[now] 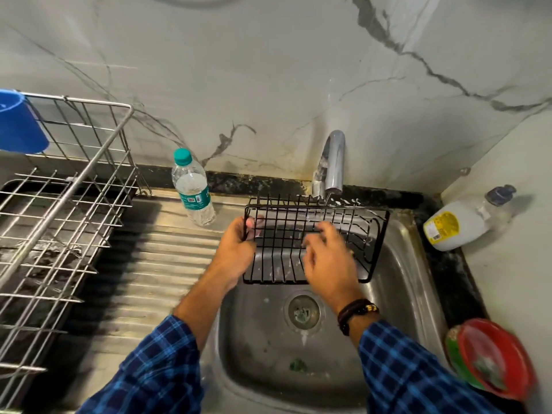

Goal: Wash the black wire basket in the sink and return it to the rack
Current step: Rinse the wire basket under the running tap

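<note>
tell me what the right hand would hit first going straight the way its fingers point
The black wire basket: fingers of the right hand aim into its wires and may already touch them.

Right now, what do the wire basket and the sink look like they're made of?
Black wire basket: thin metal wire, probably coated or painted, matte black; the rigid welded grid suggests it. Sink: apparently stainless steel, brushed grey with dull reflections.
</note>
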`<action>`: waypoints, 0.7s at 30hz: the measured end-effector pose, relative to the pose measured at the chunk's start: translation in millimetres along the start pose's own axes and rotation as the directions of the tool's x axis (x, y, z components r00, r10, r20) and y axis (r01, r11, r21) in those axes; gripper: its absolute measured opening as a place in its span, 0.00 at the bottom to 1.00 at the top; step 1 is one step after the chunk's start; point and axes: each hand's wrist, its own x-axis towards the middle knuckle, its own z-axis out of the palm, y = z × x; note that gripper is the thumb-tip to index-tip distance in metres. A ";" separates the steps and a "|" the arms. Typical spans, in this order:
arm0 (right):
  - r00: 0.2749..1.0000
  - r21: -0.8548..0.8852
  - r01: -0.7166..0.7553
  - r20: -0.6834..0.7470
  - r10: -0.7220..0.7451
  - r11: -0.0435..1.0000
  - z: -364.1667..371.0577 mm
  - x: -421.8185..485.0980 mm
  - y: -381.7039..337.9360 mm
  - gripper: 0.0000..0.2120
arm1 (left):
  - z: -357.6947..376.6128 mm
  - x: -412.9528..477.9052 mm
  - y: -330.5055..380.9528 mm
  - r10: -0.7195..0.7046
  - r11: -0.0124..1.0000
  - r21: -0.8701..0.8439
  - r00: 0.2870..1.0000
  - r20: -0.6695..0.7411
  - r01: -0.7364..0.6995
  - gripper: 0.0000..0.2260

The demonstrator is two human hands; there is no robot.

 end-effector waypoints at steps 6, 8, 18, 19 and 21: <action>0.939 -0.026 -0.255 0.230 0.254 0.966 3.5 13.3 3.5 0.10 | -9.6 -12.0 4.8 0.119 0.993 0.009 0.991 -0.054 -0.119 0.24; 0.938 0.001 -0.248 0.251 0.240 0.969 1.7 18.5 0.2 0.09 | -10.9 -14.7 8.2 0.181 0.982 0.051 0.984 0.007 -0.181 0.23; 0.994 0.125 0.008 0.105 -0.021 0.992 3.7 37.6 -1.6 0.16 | -42.1 3.2 9.3 0.057 0.991 -0.120 0.998 -0.025 -0.060 0.25; 0.982 0.182 0.015 0.183 -0.049 0.983 5.8 38.0 -0.7 0.14 | -42.7 2.0 8.8 0.049 0.993 -0.107 0.998 -0.029 -0.052 0.25; 0.978 0.252 -0.019 0.205 -0.035 0.967 11.1 36.9 1.8 0.10 | -41.1 -1.8 6.6 0.045 0.997 -0.068 0.999 -0.013 -0.046 0.23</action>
